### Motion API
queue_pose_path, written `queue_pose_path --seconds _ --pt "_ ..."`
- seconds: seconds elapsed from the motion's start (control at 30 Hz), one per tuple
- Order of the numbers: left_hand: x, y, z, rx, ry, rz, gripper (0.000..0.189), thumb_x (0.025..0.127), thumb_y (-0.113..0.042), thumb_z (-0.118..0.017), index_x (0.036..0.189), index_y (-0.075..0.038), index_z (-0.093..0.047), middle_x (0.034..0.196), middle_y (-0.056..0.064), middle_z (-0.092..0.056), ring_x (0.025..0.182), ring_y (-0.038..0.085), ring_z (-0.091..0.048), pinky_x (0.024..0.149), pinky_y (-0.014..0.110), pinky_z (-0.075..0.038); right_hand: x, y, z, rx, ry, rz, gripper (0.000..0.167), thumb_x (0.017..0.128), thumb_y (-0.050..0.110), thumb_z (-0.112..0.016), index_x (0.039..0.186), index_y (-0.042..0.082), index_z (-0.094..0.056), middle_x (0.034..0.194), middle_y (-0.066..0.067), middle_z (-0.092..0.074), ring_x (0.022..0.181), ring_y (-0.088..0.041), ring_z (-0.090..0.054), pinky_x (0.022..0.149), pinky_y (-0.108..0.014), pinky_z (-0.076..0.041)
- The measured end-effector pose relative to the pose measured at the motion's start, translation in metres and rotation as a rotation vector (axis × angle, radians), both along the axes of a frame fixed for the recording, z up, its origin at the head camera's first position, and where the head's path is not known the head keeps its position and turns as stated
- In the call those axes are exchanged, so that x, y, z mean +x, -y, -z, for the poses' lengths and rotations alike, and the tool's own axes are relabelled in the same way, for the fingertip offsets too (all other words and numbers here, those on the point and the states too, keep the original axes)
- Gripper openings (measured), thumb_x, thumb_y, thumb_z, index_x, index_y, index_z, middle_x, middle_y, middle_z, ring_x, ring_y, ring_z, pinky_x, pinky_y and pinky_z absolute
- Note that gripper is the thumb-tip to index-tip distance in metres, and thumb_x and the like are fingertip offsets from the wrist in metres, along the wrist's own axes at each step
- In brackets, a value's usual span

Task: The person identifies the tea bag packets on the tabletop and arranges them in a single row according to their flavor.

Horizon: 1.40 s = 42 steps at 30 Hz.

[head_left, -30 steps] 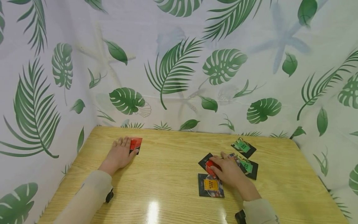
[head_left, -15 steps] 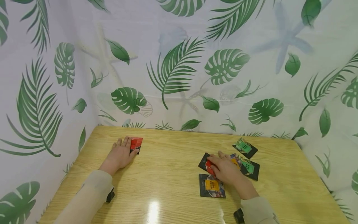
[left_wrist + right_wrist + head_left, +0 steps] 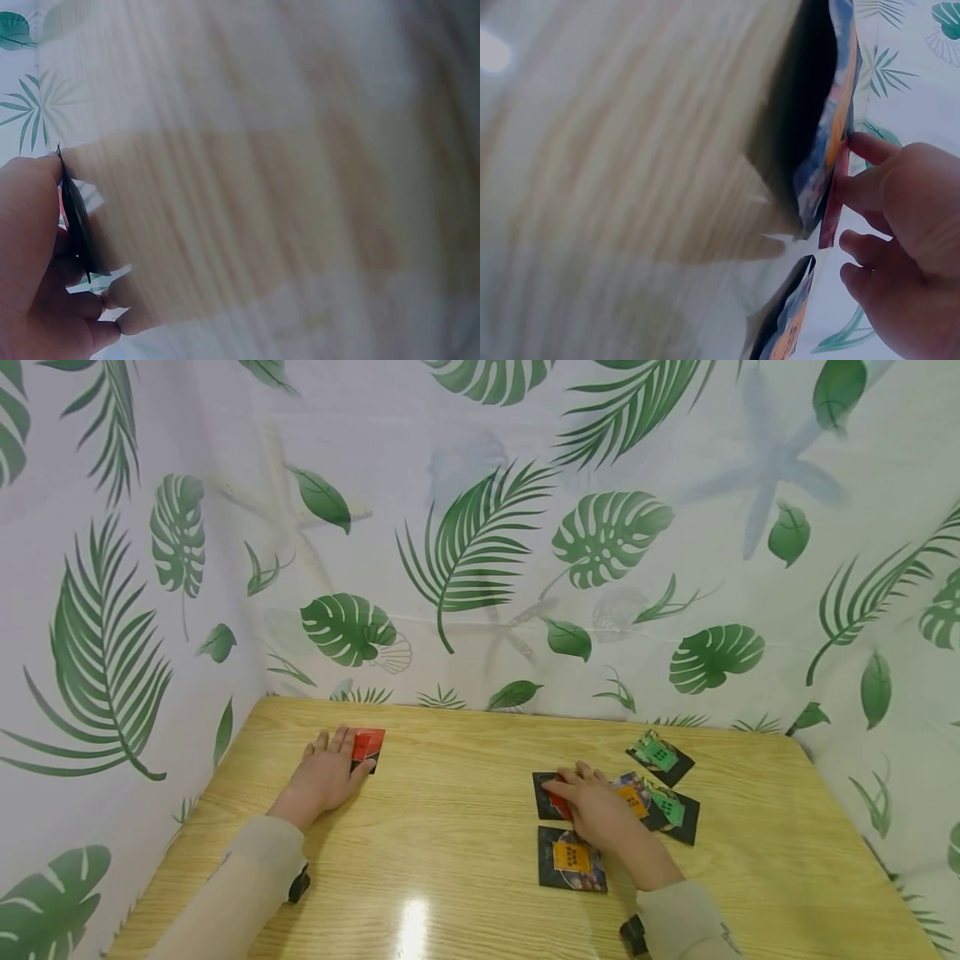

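My left hand lies at the left of the table. Its fingers and thumb rest along a flat red-and-black packet, which the left wrist view shows edge-on. Right of the middle, my right hand presses its fingertips on another red-and-black packet, partly hidden under the fingers. Just nearer lies a black packet with an orange label, almost square to the red one. A second orange-labelled packet shows beyond the right hand. In the right wrist view, the fingertips touch the red packet.
Two green-labelled packets lie at the right, the nearer one overlapping the second orange packet. The wood-grain table is bordered at the back and sides by a white leaf-print cloth.
The red packet under my right hand has turned from slanted to nearly straight above the near orange packet. My right hand moved slightly left with it. The left hand stays on its packet.
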<state>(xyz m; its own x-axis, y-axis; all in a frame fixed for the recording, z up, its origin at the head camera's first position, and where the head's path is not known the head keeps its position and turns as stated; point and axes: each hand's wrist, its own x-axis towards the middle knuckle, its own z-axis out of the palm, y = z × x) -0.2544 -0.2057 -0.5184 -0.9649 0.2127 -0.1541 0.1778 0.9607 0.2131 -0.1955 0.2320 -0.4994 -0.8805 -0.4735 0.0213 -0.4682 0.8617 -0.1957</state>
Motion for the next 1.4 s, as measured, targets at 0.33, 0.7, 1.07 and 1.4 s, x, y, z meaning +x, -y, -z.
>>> queue_pose_path --seconds 0.33,0.7,1.07,1.4 --pt "0.000 0.003 0.001 -0.006 -0.006 -0.007 0.080 0.113 -0.050 -0.039 0.164 0.010 -0.021 0.171 0.032 -0.019 0.156 0.060 -0.017 0.124 0.072 -0.022 -0.001 0.009 0.003 -0.019 -0.202 0.216 0.033 0.100 0.020 -0.074 0.128 0.002 -0.074 0.116 -0.021 -0.078 0.125 -0.047 -0.066 0.103 -0.060 -0.055" --pt "0.002 0.005 0.000 -0.008 -0.008 -0.008 0.080 0.113 -0.049 -0.039 0.164 0.010 -0.021 0.171 0.032 -0.019 0.156 0.060 -0.017 0.124 0.072 -0.023 -0.002 0.012 0.007 0.022 -0.030 0.167 0.060 0.105 0.030 -0.067 0.150 -0.006 -0.054 0.148 -0.029 -0.059 0.142 -0.052 -0.051 0.118 -0.066 -0.040" --pt "0.001 0.005 0.002 0.010 -0.019 -0.002 0.080 0.113 -0.051 -0.039 0.164 0.008 -0.022 0.172 0.030 -0.020 0.156 0.059 -0.018 0.125 0.070 -0.023 -0.008 0.030 0.002 0.001 0.040 0.128 0.052 0.106 0.019 -0.064 0.153 -0.002 -0.053 0.152 -0.024 -0.059 0.147 -0.047 -0.048 0.121 -0.062 -0.038" --pt "0.001 0.002 0.001 0.041 -0.013 -0.011 0.080 0.112 -0.051 -0.041 0.165 0.006 -0.023 0.172 0.029 -0.020 0.157 0.058 -0.017 0.125 0.070 -0.021 -0.019 0.046 0.005 -0.032 0.087 0.111 0.061 0.107 0.031 -0.063 0.157 -0.001 -0.048 0.156 -0.023 -0.054 0.150 -0.046 -0.044 0.124 -0.061 -0.033"
